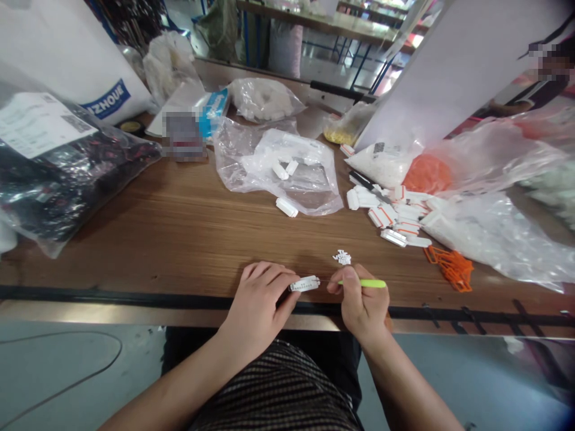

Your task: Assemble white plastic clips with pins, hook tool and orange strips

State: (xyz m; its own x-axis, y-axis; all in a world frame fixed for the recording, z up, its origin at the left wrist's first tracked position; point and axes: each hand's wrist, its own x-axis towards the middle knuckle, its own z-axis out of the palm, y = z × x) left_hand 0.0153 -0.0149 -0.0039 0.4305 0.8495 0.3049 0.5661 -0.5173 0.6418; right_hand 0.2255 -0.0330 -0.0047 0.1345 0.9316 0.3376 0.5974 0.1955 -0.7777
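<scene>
Near the table's front edge my left hand is closed, pinching one end of a white plastic connector housing with a row of small holes. My right hand is closed around a thin pick with a yellow-green handle. The pick's narrow shaft points left, and its tip is at or very near the housing's right end; whether it touches, I cannot tell. Just beyond my right fingers lies a little heap of tiny white pieces. Farther off, a similar white housing rests on the wood.
White housings, some with orange strips, are piled at the right beside loose orange frames. Clear plastic bags lie at the back. A dark-filled bag occupies the left. A person's arm shows at the far right.
</scene>
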